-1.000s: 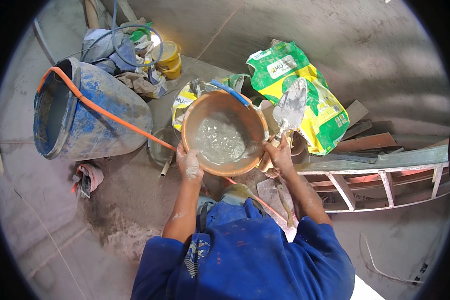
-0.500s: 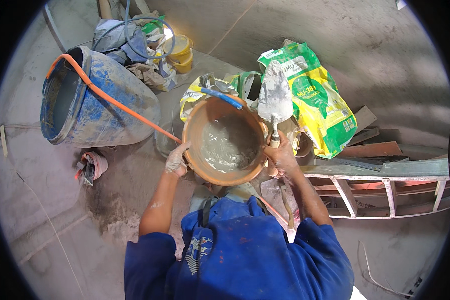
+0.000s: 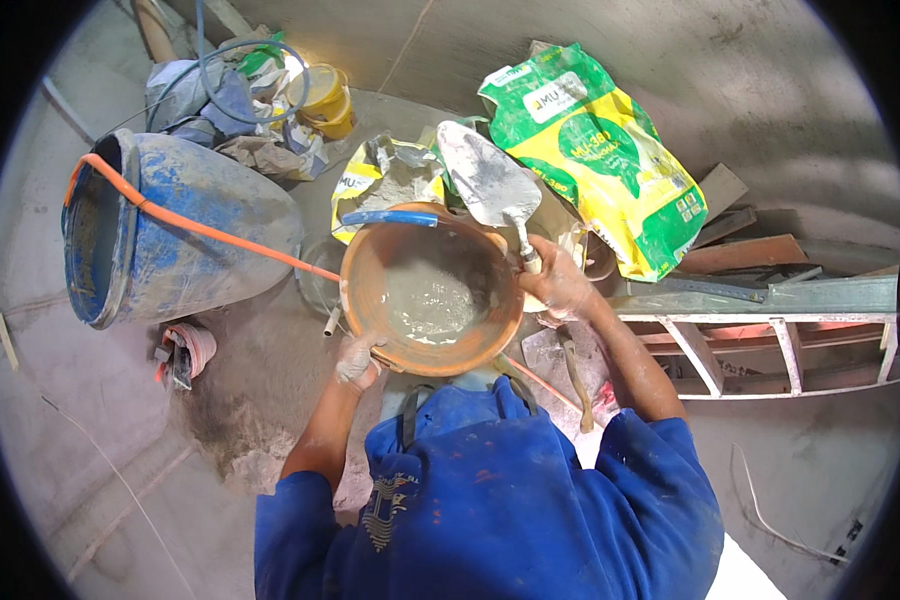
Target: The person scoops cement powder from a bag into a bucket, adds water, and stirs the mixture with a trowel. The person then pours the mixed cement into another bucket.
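A round orange-brown bucket [image 3: 367, 300] stands before me, with wet grey mortar [image 3: 432, 300] inside. My left hand [image 3: 358, 362] is closed on its near-left rim. My right hand [image 3: 560, 278] is at the right rim, its fingers wrapped round the handle of a trowel [image 3: 488, 178]. The trowel's broad, mortar-caked blade points away from me, beyond the far-right rim. Whether that hand also grips the bucket, I cannot tell. Across the far rim lies a blue hose end [image 3: 385, 217]. Just behind it an opened bag [image 3: 402, 172] shows grey powder.
A blue drum [image 3: 220, 220] lies tilted at left, an orange hose [image 3: 205, 226] crossing it to the bucket. At far right are a green-and-yellow bag [image 3: 610, 150] and a metal ladder [image 3: 788, 355]. Yellow pails [image 3: 327, 100] stand behind. A wooden-handled tool [image 3: 575, 380] lies near my right forearm.
The bucket now sits a little left in view, and my left hand is lower on its near rim. The trowel blade leans further left. The whole view has shifted slightly.
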### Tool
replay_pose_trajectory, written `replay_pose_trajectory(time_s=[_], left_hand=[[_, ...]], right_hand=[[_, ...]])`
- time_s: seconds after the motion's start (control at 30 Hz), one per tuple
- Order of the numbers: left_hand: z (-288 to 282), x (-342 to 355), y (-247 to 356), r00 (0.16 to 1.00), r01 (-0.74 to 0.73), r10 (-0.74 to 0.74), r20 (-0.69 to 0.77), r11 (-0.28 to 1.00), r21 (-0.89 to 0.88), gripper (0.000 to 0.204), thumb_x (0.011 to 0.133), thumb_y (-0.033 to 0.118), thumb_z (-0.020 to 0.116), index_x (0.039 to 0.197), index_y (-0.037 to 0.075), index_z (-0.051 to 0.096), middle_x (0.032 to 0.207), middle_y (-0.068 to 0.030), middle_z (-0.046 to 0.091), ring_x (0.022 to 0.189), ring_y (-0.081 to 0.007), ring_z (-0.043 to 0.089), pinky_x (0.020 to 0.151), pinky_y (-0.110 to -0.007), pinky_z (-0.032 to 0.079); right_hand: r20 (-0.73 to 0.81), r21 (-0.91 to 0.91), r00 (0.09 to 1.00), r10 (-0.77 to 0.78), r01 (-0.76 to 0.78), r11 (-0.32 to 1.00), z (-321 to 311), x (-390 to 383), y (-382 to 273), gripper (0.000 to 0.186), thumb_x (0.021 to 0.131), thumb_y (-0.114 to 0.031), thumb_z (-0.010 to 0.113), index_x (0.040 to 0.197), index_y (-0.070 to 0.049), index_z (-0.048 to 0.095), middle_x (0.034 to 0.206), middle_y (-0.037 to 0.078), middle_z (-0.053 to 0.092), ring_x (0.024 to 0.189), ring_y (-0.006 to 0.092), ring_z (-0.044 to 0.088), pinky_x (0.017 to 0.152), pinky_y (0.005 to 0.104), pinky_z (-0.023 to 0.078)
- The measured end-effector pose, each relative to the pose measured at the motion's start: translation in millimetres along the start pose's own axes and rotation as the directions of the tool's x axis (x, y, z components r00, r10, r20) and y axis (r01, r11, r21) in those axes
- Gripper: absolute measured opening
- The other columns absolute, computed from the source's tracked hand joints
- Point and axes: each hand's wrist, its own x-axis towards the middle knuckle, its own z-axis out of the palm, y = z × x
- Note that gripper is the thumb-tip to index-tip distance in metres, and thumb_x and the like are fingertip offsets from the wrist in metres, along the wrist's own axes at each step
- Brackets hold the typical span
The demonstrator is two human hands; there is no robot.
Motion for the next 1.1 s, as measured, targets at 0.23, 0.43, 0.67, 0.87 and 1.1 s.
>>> replay_pose_trajectory(time_s=[0.23,0.43,0.67,0.87,1.1], left_hand=[[-20,-11,-34,0.97,-0.11,0.085,-0.228,0.989,-0.1,0.058,0.078,-0.007,0.059,0.135,-0.003,0.048,0.121,-0.0142,0.064,0.111,-0.0329,0.064,0.1,-0.047,0.053],[-27,-34,-35,0.975,-0.039,0.018,-0.223,0.995,-0.091,0.057,0.079,-0.006,0.056,0.135,-0.001,0.048,0.123,-0.0135,0.062,0.111,-0.031,0.063,0.094,-0.043,0.056],[2,-56,-64,0.892,-0.194,0.109,-0.439,0.969,-0.153,0.063,0.077,-0.002,0.055,0.139,-0.003,0.044,0.128,-0.0143,0.059,0.117,-0.0344,0.06,0.099,-0.051,0.052],[-10,-56,-81,0.845,-0.006,-0.083,-0.528,0.986,-0.165,0.053,0.078,0.009,0.062,0.128,-0.002,0.051,0.11,-0.0123,0.063,0.091,-0.0294,0.067,0.081,-0.049,0.057],[-49,-54,-100,0.893,0.059,-0.171,-0.417,0.961,-0.269,0.047,0.078,0.005,0.064,0.124,0.001,0.056,0.106,-0.0129,0.063,0.09,-0.0296,0.065,0.067,-0.047,0.054]], right_hand=[[0.026,-0.693,0.984,0.175,-0.108,0.712,-47,12,106,0.026,0.084,-0.02,0.065,0.095,0.002,0.063,0.089,0.023,0.066,0.084,0.0428,0.066,0.076,0.05,0.053],[0.267,-0.846,0.798,0.54,-0.074,0.528,-12,102,180,0.026,0.086,-0.017,0.063,0.106,-0.003,0.073,0.11,0.021,0.071,0.1,0.0334,0.071,0.077,0.0471,0.058],[0.006,-0.651,0.709,0.705,-0.532,0.541,60,179,318,0.03,0.083,-0.014,0.067,0.111,-0.008,0.074,0.121,0.013,0.07,0.111,0.0327,0.069,0.09,0.0448,0.057],[-0.089,-0.578,0.687,0.721,-0.625,0.525,117,207,401,0.025,0.087,-0.019,0.067,0.109,-0.012,0.075,0.12,0.01,0.071,0.111,0.0319,0.068,0.089,0.0421,0.056],[0.421,-0.716,0.74,0.525,-0.084,0.693,170,203,466,0.024,0.081,-0.024,0.068,0.1,-0.011,0.076,0.106,0.009,0.074,0.1,0.026,0.071,0.082,0.0411,0.057]])
